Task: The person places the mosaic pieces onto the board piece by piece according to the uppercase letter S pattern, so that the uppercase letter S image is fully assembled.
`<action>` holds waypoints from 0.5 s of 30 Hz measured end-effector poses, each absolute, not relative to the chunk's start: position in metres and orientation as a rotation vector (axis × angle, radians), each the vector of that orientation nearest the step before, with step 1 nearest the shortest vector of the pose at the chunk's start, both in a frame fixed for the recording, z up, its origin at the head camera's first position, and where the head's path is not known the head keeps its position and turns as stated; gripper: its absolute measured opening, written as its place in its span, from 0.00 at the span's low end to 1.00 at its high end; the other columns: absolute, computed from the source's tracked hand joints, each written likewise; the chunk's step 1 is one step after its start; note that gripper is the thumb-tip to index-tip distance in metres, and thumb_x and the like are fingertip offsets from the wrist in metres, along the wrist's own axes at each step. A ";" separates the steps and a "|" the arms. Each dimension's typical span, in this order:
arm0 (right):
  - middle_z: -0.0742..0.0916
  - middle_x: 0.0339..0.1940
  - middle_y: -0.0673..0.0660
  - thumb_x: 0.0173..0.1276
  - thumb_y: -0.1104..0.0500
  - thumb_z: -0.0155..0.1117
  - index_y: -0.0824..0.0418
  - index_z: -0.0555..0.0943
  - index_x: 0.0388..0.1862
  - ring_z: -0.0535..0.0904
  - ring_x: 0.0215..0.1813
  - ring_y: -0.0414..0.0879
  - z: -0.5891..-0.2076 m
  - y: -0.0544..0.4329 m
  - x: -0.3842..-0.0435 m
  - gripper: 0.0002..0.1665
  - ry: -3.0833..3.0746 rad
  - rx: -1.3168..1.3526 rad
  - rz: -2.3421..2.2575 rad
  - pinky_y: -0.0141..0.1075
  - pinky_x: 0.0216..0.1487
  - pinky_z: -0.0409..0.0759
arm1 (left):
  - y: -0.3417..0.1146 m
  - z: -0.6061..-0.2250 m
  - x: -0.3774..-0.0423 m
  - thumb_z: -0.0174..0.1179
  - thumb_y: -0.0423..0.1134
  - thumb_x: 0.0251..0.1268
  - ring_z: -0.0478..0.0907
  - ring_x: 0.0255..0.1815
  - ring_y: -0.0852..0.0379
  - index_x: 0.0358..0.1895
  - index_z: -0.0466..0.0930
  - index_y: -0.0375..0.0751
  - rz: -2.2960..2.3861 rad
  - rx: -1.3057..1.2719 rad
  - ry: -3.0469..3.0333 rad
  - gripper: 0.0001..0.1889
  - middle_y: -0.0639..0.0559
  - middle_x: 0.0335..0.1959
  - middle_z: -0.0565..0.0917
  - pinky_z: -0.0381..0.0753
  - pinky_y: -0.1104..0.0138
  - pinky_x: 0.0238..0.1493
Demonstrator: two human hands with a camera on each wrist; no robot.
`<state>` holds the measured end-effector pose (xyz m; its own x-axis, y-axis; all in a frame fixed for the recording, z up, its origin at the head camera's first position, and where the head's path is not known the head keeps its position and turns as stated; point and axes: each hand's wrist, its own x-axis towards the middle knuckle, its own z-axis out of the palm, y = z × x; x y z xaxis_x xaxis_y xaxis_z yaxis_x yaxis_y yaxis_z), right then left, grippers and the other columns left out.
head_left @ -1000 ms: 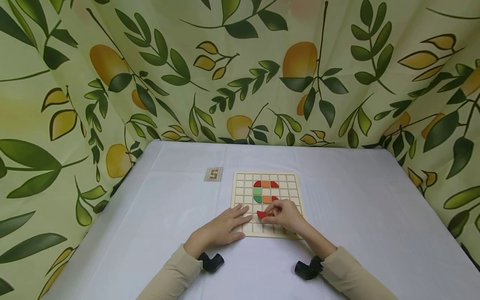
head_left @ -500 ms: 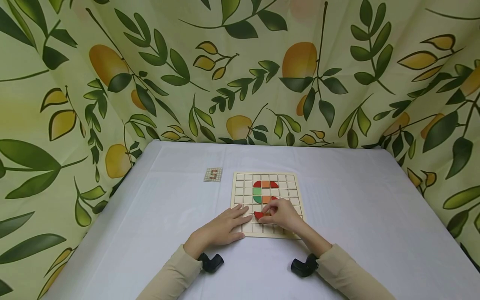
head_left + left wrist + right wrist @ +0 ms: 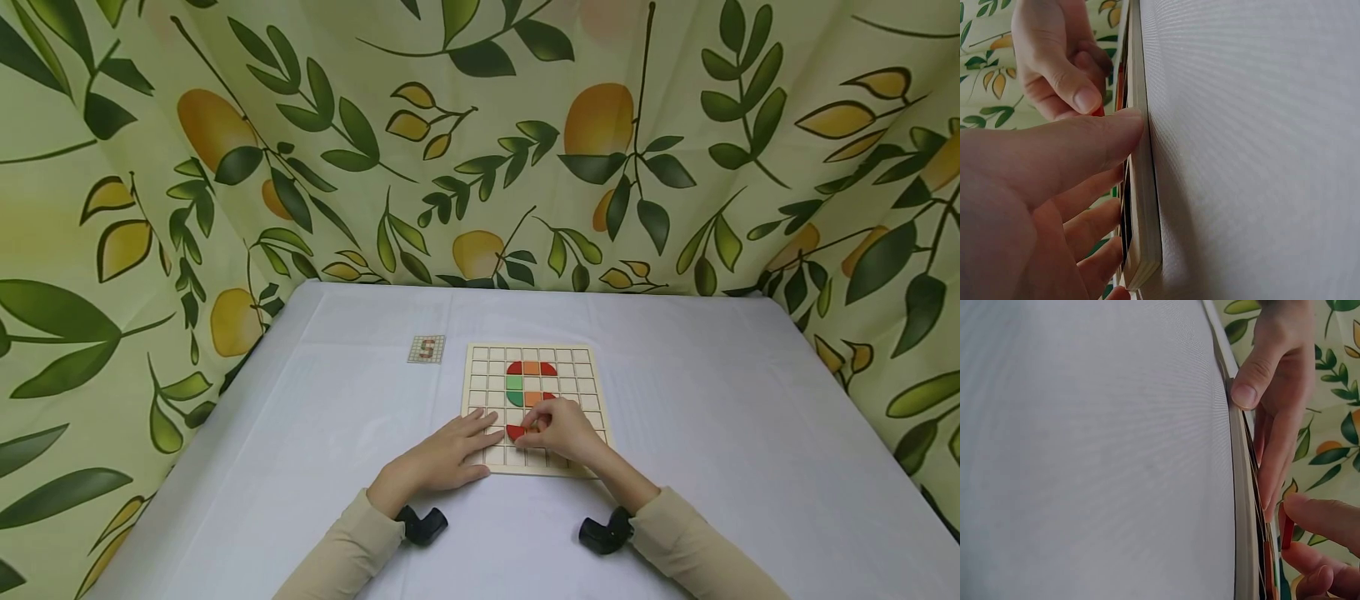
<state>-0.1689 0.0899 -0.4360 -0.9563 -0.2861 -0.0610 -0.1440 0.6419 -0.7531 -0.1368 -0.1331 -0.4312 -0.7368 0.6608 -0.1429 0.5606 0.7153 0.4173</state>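
A square wooden grid board lies on the table. Colored tiles sit in its upper cells: red rounded corners, orange squares, a light green square and a dark green rounded tile. My left hand rests on the board's lower left with fingers spread, its thumb against the near edge. My right hand pinches a red rounded tile over the lower middle cells. In the right wrist view that red tile stands on edge between thumb and finger, apart from the board. The right hand covers some cells.
A small pattern card with a colored figure on a grid lies left of the board. A white cloth covers the table. Black curved fittings sit by both wrists. Fruit-patterned curtain hangs behind.
My right hand has shifted slightly left and carried the red tile left, to a cell near the left fingertips. The left hand has stayed in place.
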 end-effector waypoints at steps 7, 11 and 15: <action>0.70 0.13 0.47 0.44 0.58 0.81 0.60 0.85 0.24 0.64 0.21 0.39 -0.435 0.087 -0.169 0.12 2.707 -0.285 -1.161 0.26 0.22 0.57 | -0.133 -0.430 -0.137 0.55 0.45 0.70 0.51 0.80 0.42 0.72 0.65 0.46 0.496 0.971 2.643 0.28 0.45 0.77 0.60 0.56 0.47 0.78; 0.70 0.13 0.47 0.44 0.58 0.81 0.60 0.85 0.23 0.64 0.21 0.39 -0.436 0.086 -0.170 0.12 2.720 -0.273 -1.141 0.26 0.22 0.57 | -0.133 -0.430 -0.137 0.55 0.45 0.70 0.51 0.80 0.41 0.71 0.65 0.46 0.486 0.978 2.645 0.28 0.45 0.77 0.60 0.57 0.47 0.78; 0.70 0.13 0.47 0.43 0.58 0.82 0.59 0.85 0.23 0.64 0.21 0.40 -0.436 0.085 -0.169 0.12 2.734 -0.279 -1.130 0.26 0.22 0.56 | -0.133 -0.431 -0.137 0.55 0.45 0.70 0.51 0.80 0.41 0.71 0.65 0.46 0.493 0.976 2.642 0.28 0.45 0.77 0.60 0.57 0.46 0.78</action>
